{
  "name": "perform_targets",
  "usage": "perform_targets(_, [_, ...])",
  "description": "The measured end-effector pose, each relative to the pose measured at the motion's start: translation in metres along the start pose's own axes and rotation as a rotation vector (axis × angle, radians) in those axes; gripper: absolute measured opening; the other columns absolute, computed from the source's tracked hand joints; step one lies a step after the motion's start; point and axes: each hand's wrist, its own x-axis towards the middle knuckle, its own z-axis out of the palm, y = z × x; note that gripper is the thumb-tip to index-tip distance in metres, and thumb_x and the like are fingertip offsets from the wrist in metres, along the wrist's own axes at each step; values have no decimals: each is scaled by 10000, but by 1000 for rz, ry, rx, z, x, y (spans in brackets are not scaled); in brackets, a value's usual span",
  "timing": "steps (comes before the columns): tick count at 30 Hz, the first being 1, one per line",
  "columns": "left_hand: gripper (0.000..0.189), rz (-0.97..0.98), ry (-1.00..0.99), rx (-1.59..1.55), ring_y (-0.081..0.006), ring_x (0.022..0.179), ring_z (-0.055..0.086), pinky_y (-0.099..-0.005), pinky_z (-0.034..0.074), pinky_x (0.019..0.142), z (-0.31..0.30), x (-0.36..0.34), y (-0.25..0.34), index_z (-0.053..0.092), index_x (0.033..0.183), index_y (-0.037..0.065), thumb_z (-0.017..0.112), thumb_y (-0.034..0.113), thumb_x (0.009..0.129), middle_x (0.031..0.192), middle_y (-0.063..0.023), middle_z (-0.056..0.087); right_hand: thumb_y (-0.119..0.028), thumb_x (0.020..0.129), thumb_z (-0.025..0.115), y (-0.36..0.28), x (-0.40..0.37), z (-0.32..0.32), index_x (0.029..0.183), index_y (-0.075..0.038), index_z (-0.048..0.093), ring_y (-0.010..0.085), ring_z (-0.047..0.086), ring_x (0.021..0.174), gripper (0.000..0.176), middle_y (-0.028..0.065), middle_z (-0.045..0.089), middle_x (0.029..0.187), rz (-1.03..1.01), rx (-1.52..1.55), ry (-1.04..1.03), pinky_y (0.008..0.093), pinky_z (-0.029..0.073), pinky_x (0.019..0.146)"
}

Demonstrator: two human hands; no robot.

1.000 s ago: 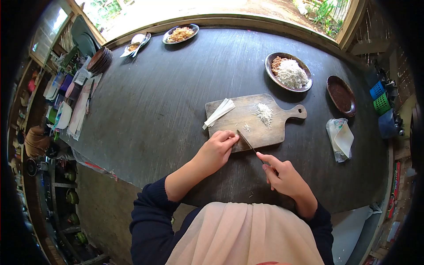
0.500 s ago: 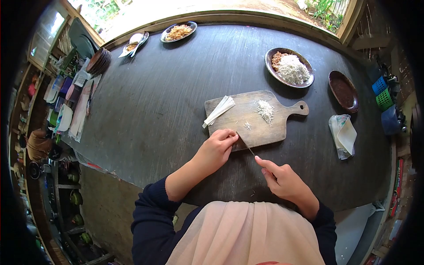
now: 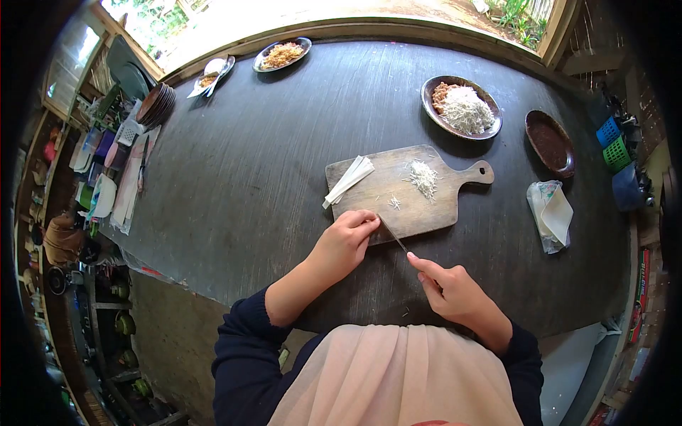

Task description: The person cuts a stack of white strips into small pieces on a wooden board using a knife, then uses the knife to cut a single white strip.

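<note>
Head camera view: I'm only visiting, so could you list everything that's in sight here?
table: one, dark wood, under everything
cutting board: one, pale wood, centre
white strips: one stack, board's left end
shreds: one white pile, board's middle
bowl: one, brown, beyond the board, holding white and brown food
dish: one, dark brown, right of bowl
bag: one, clear and white, right of board
food plates: two, far edge
plate stack: one, dark, far left
baskets: two, blue and green, far right
knife: one, thin blade, in right hand
left hand: curled on board's near edge, beside the blade
right hand: closed on the knife
</note>
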Motion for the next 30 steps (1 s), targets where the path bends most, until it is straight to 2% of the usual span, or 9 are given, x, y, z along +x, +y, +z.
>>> perform_targets(8, [211,2,8,5,-312,1029,610,-384,496,907,-1,0,2,672,1030,-43,627,-36,824,1101,-124,633,-28,912,579,-10,-1,-3,1308,-63,583,366,605,525,398,220,594,663,37,16,-8,384,475,520])
perform_targets(19, [225,1,15,-11,-317,1019,611,-379,502,895,0,0,1,668,1047,-38,628,-42,826,1095,-125,632,-22,915,574,-5,-1,-3,1310,-56,585,354,607,528,396,226,603,687,33,48,22,352,476,528])
perform_targets(23, [292,-20,-11,-11,-315,1045,621,-375,512,914,-1,0,1,672,1082,-25,628,-79,798,1126,-132,636,-21,923,569,-3,-1,-4,1312,-53,583,325,577,495,391,226,583,672,47,66,8,336,462,524])
perform_targets(28, [265,-8,0,-12,-313,1029,615,-376,507,901,0,1,1,669,1070,-30,629,-62,809,1105,-126,633,-23,936,559,-3,0,-4,1313,-58,581,303,547,471,379,225,555,647,54,90,-9,325,452,522])
perform_targets(30, [237,5,16,-14,-311,1008,610,-378,501,887,0,1,1,667,1056,-38,629,-43,822,1080,-121,630,9,948,548,-4,2,-6,1312,-34,580,140,493,487,368,152,523,629,137,143,-61,273,426,521])
